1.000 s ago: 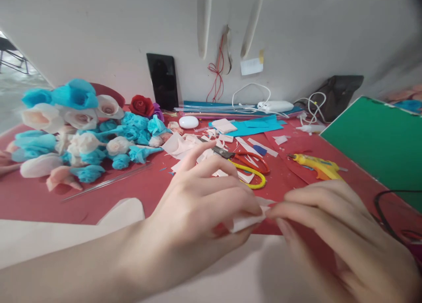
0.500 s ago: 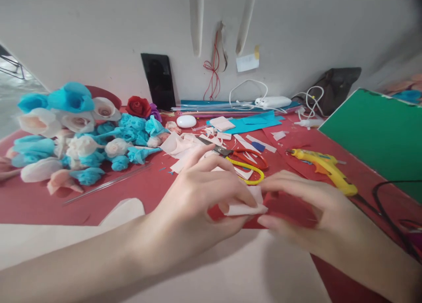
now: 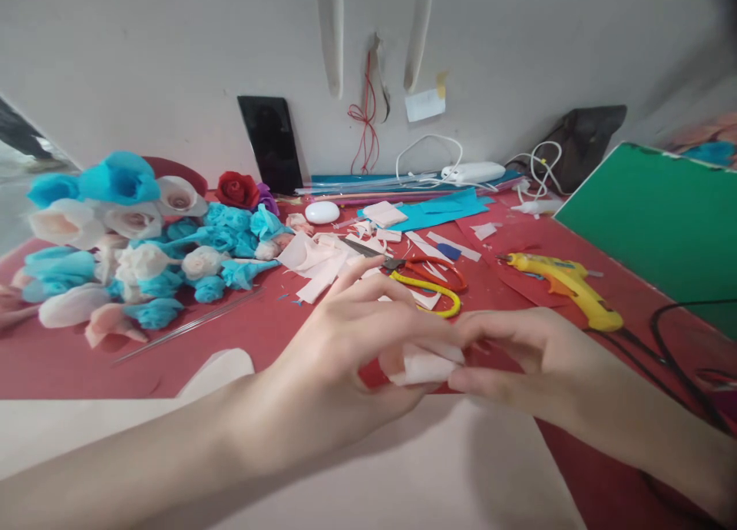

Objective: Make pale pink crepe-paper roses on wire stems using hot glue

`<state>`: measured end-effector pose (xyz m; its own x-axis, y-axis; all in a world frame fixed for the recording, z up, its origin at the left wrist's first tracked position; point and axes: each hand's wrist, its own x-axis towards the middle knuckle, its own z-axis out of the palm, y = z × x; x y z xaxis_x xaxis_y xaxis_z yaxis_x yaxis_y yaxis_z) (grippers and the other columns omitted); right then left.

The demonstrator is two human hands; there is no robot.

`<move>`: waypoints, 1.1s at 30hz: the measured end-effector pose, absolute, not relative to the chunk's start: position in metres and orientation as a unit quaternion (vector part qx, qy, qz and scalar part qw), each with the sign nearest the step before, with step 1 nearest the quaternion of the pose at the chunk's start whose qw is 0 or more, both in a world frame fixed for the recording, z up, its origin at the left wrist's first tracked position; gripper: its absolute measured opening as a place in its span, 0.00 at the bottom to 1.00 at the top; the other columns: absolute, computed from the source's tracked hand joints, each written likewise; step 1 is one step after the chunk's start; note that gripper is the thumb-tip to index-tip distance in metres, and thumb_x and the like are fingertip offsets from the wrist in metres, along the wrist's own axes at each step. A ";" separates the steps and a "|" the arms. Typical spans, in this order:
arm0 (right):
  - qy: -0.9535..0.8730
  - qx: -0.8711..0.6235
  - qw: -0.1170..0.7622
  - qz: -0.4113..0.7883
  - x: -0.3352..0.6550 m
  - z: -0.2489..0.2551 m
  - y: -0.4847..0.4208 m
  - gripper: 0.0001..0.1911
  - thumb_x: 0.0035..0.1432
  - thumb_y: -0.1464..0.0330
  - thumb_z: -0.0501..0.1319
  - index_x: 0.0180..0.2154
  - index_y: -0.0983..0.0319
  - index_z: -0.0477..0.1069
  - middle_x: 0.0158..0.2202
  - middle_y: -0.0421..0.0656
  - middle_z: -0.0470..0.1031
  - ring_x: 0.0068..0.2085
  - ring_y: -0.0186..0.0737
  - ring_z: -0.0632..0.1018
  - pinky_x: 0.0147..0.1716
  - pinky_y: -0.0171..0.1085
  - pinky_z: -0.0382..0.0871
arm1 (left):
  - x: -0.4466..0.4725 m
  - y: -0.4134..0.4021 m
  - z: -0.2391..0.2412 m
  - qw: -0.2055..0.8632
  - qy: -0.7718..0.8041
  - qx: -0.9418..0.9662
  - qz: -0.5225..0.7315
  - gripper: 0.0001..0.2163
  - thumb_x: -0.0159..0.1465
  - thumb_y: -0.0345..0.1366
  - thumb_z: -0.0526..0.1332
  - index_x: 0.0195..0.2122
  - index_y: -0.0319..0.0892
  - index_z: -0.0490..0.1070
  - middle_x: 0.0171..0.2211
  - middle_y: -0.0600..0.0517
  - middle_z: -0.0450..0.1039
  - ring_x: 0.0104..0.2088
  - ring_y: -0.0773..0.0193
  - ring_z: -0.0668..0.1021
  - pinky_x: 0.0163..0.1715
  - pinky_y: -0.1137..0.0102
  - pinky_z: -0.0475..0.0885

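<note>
A small curled piece of pale pink crepe paper (image 3: 427, 367) is between my two hands, low in the middle of the view. My left hand (image 3: 351, 338) has its fingers closed round the paper's left side. On the right end, the thumb and fingertips of my right hand (image 3: 512, 353) pinch the paper's edge. Just beyond my fingers lie scissors (image 3: 443, 284) with one orange and one yellow handle. Pale paper scraps (image 3: 322, 257) are spread behind my left hand. A large pale sheet (image 3: 368, 468) lies under my forearms.
Blue, white and pink paper flowers (image 3: 138, 261) are heaped at the left. A yellow glue gun (image 3: 564, 284) with a black cord lies right, beside a tilted green board (image 3: 650, 223). Against the wall lean a black phone (image 3: 270, 142) and a dark pouch (image 3: 593, 146).
My right hand has come in to the left and closed on the paper's right edge. The paper now curls more into a roll, and the view has shifted slightly.
</note>
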<state>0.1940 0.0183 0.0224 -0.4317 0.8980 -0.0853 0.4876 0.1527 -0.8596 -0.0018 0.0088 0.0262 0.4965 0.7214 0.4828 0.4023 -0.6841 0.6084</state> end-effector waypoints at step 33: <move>-0.594 -0.448 0.266 0.613 0.195 0.019 0.020 0.09 0.58 0.61 0.60 0.30 0.55 0.78 0.29 0.36 0.77 0.34 0.30 0.76 0.30 0.23 0.67 | 0.005 0.010 0.003 0.675 0.295 0.527 0.424 0.05 0.60 0.29 0.64 0.32 0.45 0.80 0.41 0.55 0.79 0.47 0.62 0.77 0.49 0.73 0.70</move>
